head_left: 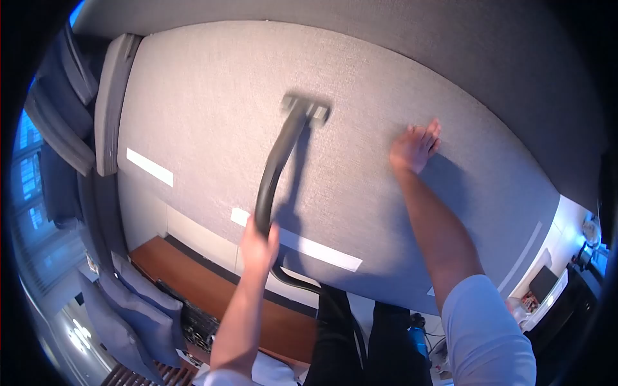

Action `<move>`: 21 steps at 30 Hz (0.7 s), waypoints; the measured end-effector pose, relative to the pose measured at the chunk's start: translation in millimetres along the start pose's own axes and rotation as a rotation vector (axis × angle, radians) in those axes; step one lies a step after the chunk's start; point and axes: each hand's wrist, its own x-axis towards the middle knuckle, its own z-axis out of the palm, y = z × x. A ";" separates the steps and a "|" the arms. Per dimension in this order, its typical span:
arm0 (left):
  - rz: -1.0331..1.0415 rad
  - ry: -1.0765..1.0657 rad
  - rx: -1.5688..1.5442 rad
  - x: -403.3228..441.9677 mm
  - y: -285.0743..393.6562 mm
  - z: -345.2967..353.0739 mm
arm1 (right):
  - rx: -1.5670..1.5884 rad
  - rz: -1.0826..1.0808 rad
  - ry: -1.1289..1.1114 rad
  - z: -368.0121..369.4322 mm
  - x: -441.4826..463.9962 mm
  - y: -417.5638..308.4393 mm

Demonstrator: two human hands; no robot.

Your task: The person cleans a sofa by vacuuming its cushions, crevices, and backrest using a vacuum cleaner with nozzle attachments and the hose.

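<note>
My left hand (259, 249) is wrapped round the black curved tube of a vacuum cleaner (277, 164). At its far end, the flat nozzle (305, 108) is against a large grey fabric cushion (199, 109) and is blurred by motion. A dark hose (295, 280) runs from below my left hand toward my legs. Over to the right, my right hand (415, 147) rests on the same fabric with its fingers stretched out and nothing in it. White strips (322, 253) are on the cushion's near part, one of them partly behind my left wrist and the tube.
Grey cushions (116, 106) are stacked at the left, with more pillows (132, 309) below. A brown wooden board (193, 273) lies beneath the near edge. A darker grey backrest (489, 58) rises behind. A blue bottle (418, 338) stands by my legs.
</note>
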 end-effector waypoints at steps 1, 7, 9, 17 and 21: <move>-0.021 0.003 -0.013 -30.6 -38.0 -5.9 | 0.006 -0.012 0.053 -0.1 0.0 2.5; -0.093 0.037 -0.012 -40.1 -71.9 -32.2 | 0.097 0.186 0.125 3.4 24.2 -73.6; 0.009 0.106 -0.035 23.2 -2.1 -29.0 | 0.105 0.230 0.141 6.6 37.1 -100.1; 0.148 0.078 0.013 195.9 117.9 -45.6 | 0.034 0.420 0.188 29.6 61.1 -120.9; -0.018 0.006 -0.043 148.8 49.9 -76.4 | -0.017 0.393 0.304 32.9 65.9 -120.6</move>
